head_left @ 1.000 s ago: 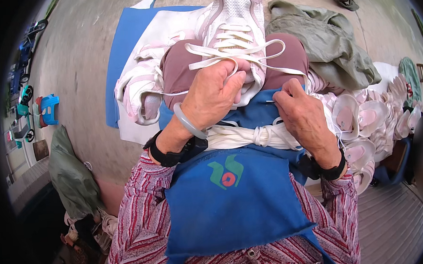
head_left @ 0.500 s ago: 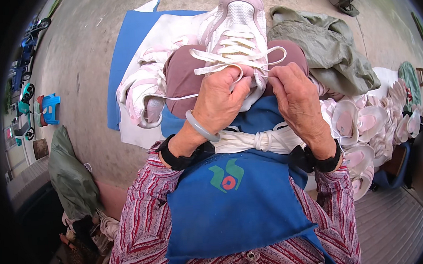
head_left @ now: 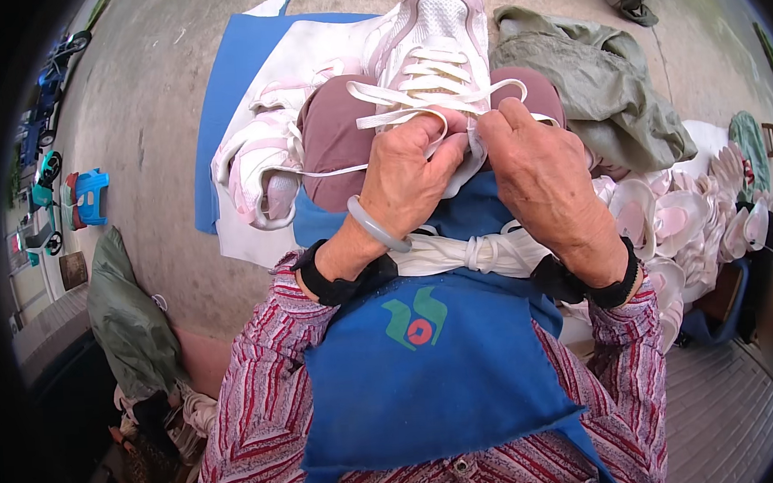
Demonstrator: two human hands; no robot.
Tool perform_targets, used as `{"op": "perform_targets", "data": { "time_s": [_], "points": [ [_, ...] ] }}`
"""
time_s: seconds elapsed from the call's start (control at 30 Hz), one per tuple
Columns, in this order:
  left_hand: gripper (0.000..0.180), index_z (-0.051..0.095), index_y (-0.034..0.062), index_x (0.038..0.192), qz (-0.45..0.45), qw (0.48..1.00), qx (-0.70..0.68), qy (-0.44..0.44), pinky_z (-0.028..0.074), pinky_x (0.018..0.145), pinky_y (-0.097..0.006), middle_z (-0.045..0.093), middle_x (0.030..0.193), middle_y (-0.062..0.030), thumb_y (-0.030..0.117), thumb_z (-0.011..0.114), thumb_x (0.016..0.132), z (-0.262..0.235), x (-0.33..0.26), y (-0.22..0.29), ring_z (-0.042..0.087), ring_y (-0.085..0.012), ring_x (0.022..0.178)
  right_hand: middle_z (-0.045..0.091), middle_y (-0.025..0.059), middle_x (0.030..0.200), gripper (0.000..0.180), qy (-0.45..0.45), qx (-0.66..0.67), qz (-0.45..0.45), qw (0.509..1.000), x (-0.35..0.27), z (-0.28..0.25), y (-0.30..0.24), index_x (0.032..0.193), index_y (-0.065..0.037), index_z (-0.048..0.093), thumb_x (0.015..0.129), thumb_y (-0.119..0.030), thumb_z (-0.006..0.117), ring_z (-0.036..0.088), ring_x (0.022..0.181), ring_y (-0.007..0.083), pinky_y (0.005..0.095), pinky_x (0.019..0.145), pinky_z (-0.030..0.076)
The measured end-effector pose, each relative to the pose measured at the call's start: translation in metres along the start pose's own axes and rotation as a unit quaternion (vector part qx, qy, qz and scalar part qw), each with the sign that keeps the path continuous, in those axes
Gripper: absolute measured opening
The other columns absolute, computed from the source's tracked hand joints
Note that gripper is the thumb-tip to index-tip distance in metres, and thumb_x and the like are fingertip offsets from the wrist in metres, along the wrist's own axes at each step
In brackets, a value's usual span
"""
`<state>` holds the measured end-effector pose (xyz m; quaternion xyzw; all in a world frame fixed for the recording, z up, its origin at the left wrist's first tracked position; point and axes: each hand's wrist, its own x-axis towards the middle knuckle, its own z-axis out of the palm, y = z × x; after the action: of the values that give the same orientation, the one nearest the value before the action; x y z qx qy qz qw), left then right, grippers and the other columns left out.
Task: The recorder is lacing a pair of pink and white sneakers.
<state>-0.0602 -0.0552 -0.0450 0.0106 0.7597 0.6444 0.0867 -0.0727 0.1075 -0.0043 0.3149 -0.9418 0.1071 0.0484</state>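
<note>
A white and pale pink sneaker (head_left: 438,28) rests on my lap between my knees, its toe pointing away. White shoelace (head_left: 434,75) criss-crosses its tongue, with loose loops out to both sides. My left hand (head_left: 412,156) pinches the lace near the shoe's collar, thumb against fingers. Close beside it, my right hand (head_left: 532,157) is closed on the lace at the collar's right side; its fingertips are partly hidden. Another pink and white sneaker (head_left: 258,174) lies left of my knee, a lace running from it toward my left hand. A bundle of white laces (head_left: 467,256) lies across my blue apron (head_left: 430,380).
Many pale shoe pieces (head_left: 669,224) are heaped at the right. Grey-green cloth (head_left: 598,87) lies beyond my right knee, and a blue and white sheet (head_left: 228,118) lies under the left sneaker. A blue stool (head_left: 92,197) and a covered bundle (head_left: 130,310) stand farther left.
My right hand has moved left and slightly up, closer to my left hand at the shoe's collar. The left hand keeps its pinch, shifted slightly right.
</note>
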Motion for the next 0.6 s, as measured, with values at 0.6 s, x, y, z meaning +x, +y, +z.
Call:
{"op": "perform_targets", "data": {
  "time_s": [0.6],
  "points": [
    [0.012,0.063,-0.0024,0.095,0.053,0.991,0.125,0.012,0.044,0.053,-0.024,0.06,0.068,-0.0028,0.007,0.06,0.089,-0.004,-0.001,-0.004,0.053,-0.0059,0.059,0.057,0.0101,0.087,0.019,0.186,0.16,0.077,0.966,-0.013,0.046,-0.002,0.099,-0.004,0.06,0.081,0.0,0.063,0.059,0.065,0.0244,0.0327,0.053,0.048]
  ]
}}
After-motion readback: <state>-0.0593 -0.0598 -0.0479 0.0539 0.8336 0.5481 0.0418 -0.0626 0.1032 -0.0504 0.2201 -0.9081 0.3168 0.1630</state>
